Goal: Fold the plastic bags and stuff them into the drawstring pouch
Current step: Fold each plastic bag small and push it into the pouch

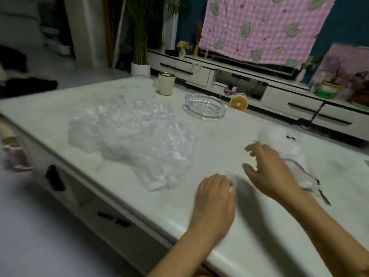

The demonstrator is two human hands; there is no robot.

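Right hand (269,172), fingers spread wide, hovers over the pouch (279,136); left hand (215,196) rests on table (225,134), grip indeterminate; bags (135,136) lie well apart.

The plastic bags (129,132) are seen as thin, clear, crinkled film with glossy highlights. The surface (259,232) is finished smooth, pale and faintly sheened. The drawstring pouch (279,138) is made of matt white cloth; the ashtray (205,106), of clear ribbed glass.
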